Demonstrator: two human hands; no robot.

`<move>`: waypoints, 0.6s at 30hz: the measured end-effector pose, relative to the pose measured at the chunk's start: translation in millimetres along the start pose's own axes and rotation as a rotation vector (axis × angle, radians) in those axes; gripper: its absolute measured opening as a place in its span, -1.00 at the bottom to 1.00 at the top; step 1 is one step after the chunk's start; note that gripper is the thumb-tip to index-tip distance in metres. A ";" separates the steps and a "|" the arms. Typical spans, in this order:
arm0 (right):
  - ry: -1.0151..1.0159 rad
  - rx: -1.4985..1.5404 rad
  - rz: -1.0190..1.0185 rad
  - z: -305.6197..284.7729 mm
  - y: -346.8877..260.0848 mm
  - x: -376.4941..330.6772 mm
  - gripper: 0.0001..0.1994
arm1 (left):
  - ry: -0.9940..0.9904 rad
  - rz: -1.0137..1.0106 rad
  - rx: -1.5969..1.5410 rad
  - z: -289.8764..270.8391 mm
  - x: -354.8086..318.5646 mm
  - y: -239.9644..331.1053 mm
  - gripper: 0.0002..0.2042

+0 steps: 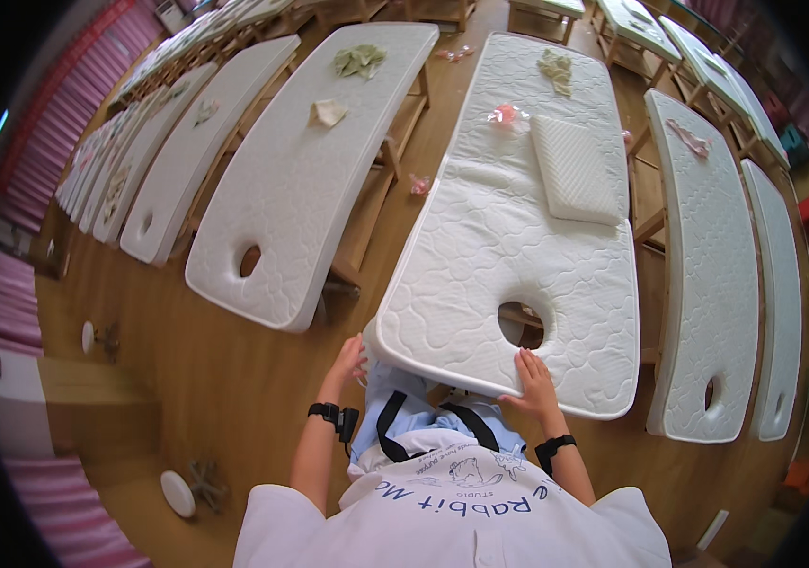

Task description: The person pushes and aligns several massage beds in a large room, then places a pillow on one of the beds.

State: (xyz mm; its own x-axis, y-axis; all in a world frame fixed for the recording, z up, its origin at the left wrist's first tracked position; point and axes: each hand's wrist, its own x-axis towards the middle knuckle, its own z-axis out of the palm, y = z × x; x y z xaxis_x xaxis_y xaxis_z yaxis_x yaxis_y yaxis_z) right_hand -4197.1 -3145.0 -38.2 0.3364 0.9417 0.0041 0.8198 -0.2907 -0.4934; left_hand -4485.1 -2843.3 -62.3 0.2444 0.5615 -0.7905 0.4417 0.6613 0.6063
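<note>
In front of me lies a white quilted massage-bed mattress [480, 237] with a round face hole [522, 326] near its close end. My right hand [534, 383] rests on the near edge just below the hole, fingers stretched out over the top surface. At the near left corner, my left hand [349, 358] is beside the mattress's side, fingers slightly bent and apart; whether it touches is hard to tell. A white ribbed pillow [579, 170] lies on the right half of the mattress. Farther up are a pink item in clear wrap [506, 115] and a crumpled greenish cloth [556, 72].
To the left stands another white massage bed [305, 180] with two cloths on it. A further bed [707, 265] is close on the right. More beds line both sides. White round stools [177, 493] stand on the wooden floor [234, 407] at left.
</note>
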 end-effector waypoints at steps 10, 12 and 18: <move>-0.144 -0.128 0.285 34.0 14.3 62.0 -0.56 | -0.472 -0.258 -0.257 45.5 72.1 40.2 -0.47; -0.377 -0.028 0.515 35.4 4.7 93.6 -0.43 | -0.508 -0.329 -0.265 42.4 88.5 36.8 -0.45; -0.531 0.405 1.212 66.7 31.8 138.1 -0.35 | -0.507 -0.424 -0.259 31.3 112.1 3.3 -0.44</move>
State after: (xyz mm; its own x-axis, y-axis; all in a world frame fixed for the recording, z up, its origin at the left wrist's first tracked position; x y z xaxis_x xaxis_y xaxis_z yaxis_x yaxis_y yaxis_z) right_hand -4155.5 -3012.9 -111.4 0.4453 0.1160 -0.8878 -0.0762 -0.9831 -0.1667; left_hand -4429.2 -2793.7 -151.6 0.4963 -0.0293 -0.8676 0.3836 0.9039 0.1890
